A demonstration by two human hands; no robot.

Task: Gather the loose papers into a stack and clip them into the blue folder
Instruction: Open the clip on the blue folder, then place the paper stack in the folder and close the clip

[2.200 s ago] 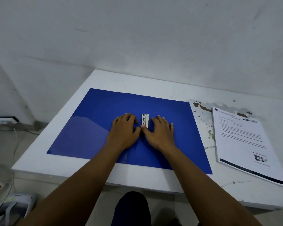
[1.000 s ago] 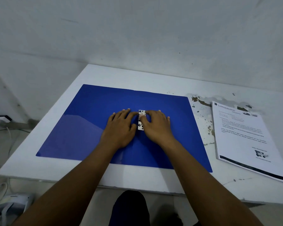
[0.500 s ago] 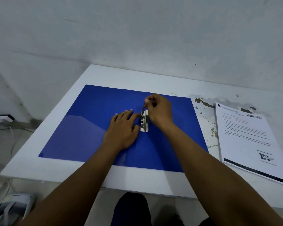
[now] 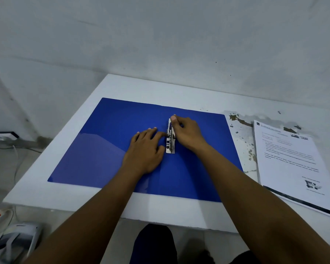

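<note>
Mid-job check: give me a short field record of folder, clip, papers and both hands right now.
folder: blue folder lies open and flat on the white table
clip: metal clip at the folder's centre fold, lever raised
papers: paper stack on the table, right of the folder, not yet in it
left hand: left hand flat on the folder, fingertip at the clip
right hand: right hand pinches the clip's lever
stage: papers not clipped

The print on the top paper [image 4: 290,159] is too blurred to read.
</note>
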